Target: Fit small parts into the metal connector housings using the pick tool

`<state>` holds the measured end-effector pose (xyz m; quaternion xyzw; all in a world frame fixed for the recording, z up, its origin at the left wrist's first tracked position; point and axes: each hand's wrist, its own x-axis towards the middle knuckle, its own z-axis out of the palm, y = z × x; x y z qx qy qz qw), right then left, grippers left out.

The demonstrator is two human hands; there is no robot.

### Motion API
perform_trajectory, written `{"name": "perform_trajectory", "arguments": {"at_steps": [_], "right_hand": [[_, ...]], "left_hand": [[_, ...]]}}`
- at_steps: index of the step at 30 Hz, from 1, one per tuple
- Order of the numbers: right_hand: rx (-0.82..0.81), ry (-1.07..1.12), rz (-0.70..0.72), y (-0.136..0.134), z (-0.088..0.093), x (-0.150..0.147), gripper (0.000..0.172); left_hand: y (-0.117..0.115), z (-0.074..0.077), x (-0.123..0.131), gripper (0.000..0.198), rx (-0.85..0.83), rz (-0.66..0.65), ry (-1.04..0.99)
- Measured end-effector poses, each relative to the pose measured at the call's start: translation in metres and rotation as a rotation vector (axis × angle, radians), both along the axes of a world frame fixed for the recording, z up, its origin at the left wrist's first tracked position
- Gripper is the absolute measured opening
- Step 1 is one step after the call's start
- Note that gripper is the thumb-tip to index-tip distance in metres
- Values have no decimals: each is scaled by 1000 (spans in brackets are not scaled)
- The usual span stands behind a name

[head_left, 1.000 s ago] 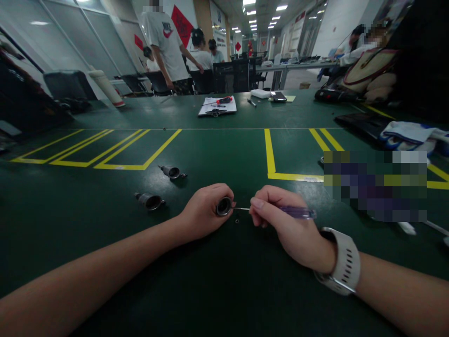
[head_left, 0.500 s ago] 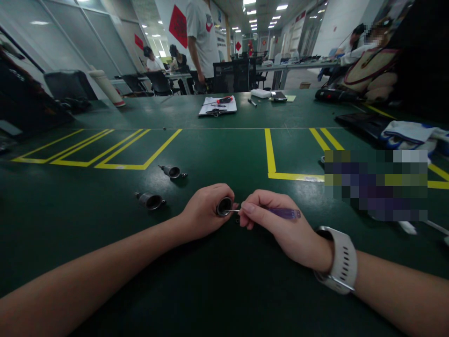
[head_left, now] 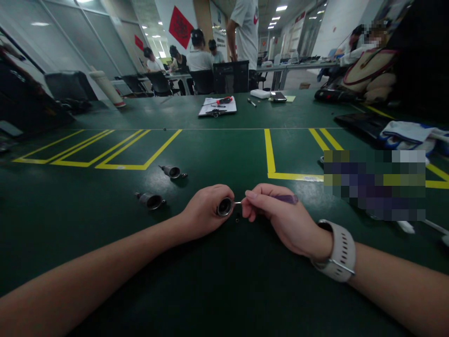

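My left hand (head_left: 205,210) rests on the green table (head_left: 217,281), fingers wrapped round a small metal cylinder (head_left: 224,206) whose open end faces the right. My right hand (head_left: 277,215), with a white watch at the wrist, pinches a purple-handled screwdriver (head_left: 285,199). The thin metal tip reaches into the cylinder's opening. A tiny dark ring or screw (head_left: 237,219) lies on the table just below the tip.
Two more metal cylinders (head_left: 150,200) (head_left: 171,172) lie to the left. Yellow tape lines (head_left: 269,154) mark the table. Far off are a clipboard with a red tool (head_left: 218,105), a phone (head_left: 278,96) and white gloves (head_left: 410,133). Several people stand or sit behind.
My right hand has moved left and up toward the cylinder, bringing the screwdriver tip into its opening. A standing person in the background has walked to the right.
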<state>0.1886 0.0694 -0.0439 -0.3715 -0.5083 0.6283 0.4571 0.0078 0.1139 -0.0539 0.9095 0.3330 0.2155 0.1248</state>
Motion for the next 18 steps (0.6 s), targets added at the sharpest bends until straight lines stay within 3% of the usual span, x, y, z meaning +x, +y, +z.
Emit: {"name": "perform_trajectory", "arguments": {"at_steps": [4,10,12,18], "right_hand": [[-46,82,-11,2,-2,1,19],[348,-352,-75,-10,2,1,20],[394,-399,-80,-11,3,1,21],[-11,5,15,0,1,1,20]], "left_hand": [[0,0,0,7,-3,0,-8],[0,2,4,7,-26,9,16],[0,3,4,8,-21,-9,20],[-4,4,0,5,-7,-36,36]]}}
